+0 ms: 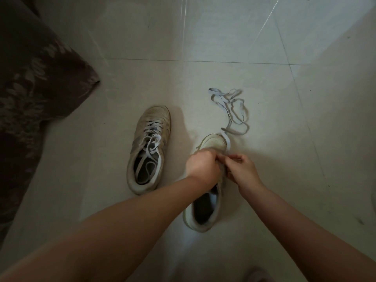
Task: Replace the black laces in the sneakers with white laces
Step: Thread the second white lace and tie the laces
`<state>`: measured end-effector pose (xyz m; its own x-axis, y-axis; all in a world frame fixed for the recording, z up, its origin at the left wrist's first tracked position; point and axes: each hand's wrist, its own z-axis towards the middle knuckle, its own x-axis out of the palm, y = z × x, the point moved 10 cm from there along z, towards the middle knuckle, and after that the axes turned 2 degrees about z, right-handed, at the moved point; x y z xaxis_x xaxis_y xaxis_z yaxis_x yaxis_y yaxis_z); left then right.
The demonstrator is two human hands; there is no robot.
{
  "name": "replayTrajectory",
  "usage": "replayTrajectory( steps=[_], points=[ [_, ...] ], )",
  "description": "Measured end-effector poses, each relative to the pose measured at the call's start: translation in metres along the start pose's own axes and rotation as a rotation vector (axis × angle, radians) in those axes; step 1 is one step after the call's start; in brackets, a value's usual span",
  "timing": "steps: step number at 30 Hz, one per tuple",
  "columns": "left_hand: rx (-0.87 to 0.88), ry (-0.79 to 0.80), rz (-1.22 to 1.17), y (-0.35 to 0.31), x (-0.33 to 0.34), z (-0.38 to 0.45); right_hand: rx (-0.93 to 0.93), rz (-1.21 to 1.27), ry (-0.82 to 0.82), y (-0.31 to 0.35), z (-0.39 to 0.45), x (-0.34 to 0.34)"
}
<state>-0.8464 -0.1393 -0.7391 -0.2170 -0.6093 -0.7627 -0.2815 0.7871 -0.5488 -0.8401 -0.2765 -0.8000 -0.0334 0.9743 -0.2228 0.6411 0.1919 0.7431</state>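
White lace [234, 110] trails off the right sneaker [205, 208] toe; both hands pinch it there, apparently threading eyelets. Left hand [200, 166] and right hand [242, 169] are curled tight; left sneaker [147, 151] sits laced

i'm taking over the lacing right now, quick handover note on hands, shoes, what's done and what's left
Left hand: fingers curled at the eyelets of the right-side sneaker.
Right hand: pinching the white lace there.
The lace's long slack trails on the tiled floor beyond the toe.
Done: left-side sneaker carries a white lace, ends loose in its opening.
Left: thread the rest through the right-side sneaker. No black laces in view.
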Motion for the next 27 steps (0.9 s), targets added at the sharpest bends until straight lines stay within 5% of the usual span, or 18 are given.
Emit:
replayTrajectory(
  steps=[12,18,22,27],
  points=[
    [-0.029,0.138,-0.182,0.022,-0.017,-0.006,-0.251,-0.270,0.099,0.027,-0.001,0.013],
    [-0.159,0.468,-0.807,0.064,-0.019,-0.033,-0.456,-0.436,-0.017,0.045,-0.018,0.001],
    [-0.052,0.381,-0.632,0.059,-0.025,-0.026,-0.940,-0.693,0.104,0.079,-0.060,0.030],
    [-0.094,0.118,-0.410,0.052,-0.047,0.015,-0.889,-0.666,0.351,0.067,-0.066,0.062]
  ],
)
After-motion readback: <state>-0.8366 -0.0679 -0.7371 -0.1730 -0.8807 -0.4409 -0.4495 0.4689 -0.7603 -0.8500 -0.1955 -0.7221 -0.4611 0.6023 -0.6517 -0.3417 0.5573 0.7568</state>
